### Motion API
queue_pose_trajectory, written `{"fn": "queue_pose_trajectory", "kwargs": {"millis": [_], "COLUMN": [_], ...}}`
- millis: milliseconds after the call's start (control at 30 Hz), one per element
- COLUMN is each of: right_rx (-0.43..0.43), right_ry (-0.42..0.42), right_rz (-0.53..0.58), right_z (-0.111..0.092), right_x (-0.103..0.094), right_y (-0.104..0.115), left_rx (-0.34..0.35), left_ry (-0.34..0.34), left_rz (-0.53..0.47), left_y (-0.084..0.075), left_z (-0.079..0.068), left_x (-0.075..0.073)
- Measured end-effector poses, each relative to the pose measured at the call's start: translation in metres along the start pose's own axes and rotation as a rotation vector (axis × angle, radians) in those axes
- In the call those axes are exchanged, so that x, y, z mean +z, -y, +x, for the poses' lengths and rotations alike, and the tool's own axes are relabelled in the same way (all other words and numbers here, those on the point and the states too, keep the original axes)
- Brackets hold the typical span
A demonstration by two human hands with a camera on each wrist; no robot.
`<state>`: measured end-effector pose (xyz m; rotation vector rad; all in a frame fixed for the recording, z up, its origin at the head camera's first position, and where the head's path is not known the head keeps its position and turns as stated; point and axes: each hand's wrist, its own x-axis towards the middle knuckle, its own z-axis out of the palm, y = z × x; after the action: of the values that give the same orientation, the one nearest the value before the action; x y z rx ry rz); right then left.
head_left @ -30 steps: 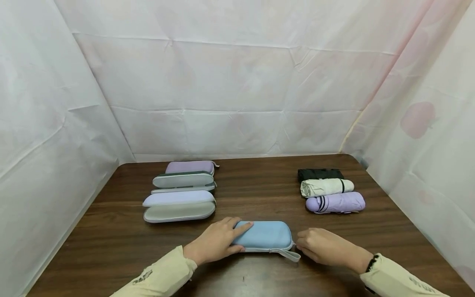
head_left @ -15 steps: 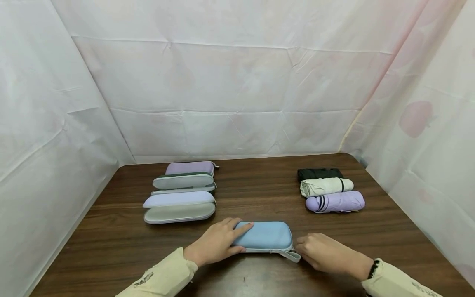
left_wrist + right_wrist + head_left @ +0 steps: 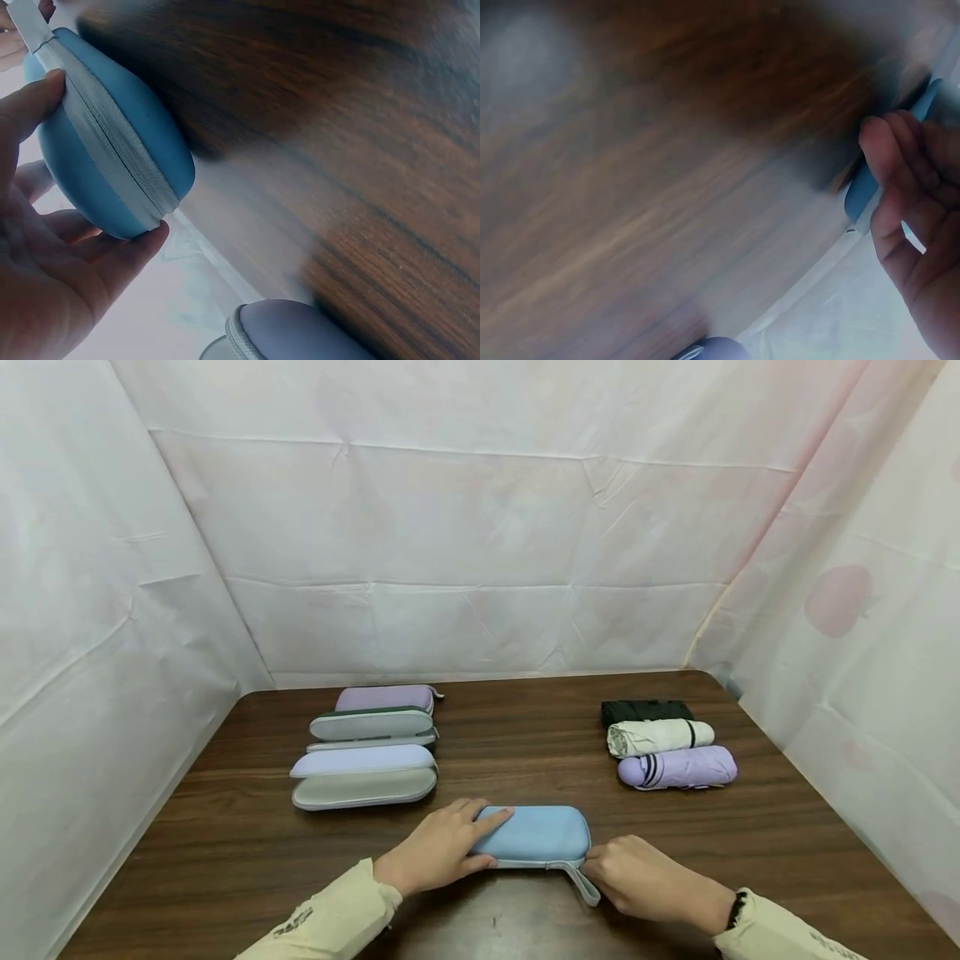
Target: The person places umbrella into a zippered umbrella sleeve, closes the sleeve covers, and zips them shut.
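A light blue hard-shell zip case (image 3: 534, 833) with a grey zipper band lies closed on the table, its wrist strap (image 3: 581, 883) hanging off the front right. My left hand (image 3: 438, 847) grips its left end, fingers over the top and thumb (image 3: 37, 101) against the front. At the front right corner is my right hand (image 3: 633, 872), its fingers curled in a pinch at the zipper pull, which they hide. The right wrist view has those fingers (image 3: 885, 154) up against the blue shell.
At the left lie a purple zip case (image 3: 382, 697), a dark green case (image 3: 371, 724) with grey lining and a lavender case (image 3: 363, 764), the latter two gaping. Folded umbrellas lie at the right: black (image 3: 647, 712), cream (image 3: 660, 737) and purple (image 3: 678, 768). Pale sheets (image 3: 465, 552) surround the table.
My right hand has moved left, from just beside the blue case to its front right corner, and the strap now hangs more steeply. My left hand has kept its place.
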<state>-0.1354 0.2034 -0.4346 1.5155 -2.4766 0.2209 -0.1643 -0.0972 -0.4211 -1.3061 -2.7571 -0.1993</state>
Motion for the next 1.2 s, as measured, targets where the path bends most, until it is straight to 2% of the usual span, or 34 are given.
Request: {"fn": "queue_pose_trajectory", "kwargs": {"millis": [133,300,467,567,633,767,867,1200], "right_rx": [0.028,0.068,0.232,0.340,0.377,0.398,0.402,0.345], "right_ry": [0.006,0.017,-0.002,0.033,0.071,0.121,0.123,0.024], "right_rz": [-0.023,0.011,0.051,0.127,0.188,0.282,0.307,0.323], "right_z": [-0.001,-0.001,-0.001,0.001,0.003,0.010,0.014,0.014], "right_x": [0.001,-0.006,-0.017,-0.021,-0.021,-0.018,-0.015,-0.009], "right_y": [0.000,-0.007,-0.023,-0.031,-0.034,-0.038,-0.038,-0.044], "left_rx": [-0.005,-0.036,-0.134,-0.177,-0.199,-0.238,-0.248,-0.238], "left_ry": [0.001,0.031,0.038,0.009,-0.008,-0.026,-0.037,-0.089], "left_rz": [-0.021,-0.080,-0.159,-0.214,-0.266,-0.354,-0.371,-0.404], "left_y": [0.000,0.006,0.016,0.019,0.018,0.017,0.015,0.017], "left_z": [0.000,-0.001,-0.011,-0.019,-0.022,-0.022,-0.020,-0.010], "left_x": [0.001,-0.002,-0.006,-0.006,-0.006,-0.004,-0.003,-0.008]}}
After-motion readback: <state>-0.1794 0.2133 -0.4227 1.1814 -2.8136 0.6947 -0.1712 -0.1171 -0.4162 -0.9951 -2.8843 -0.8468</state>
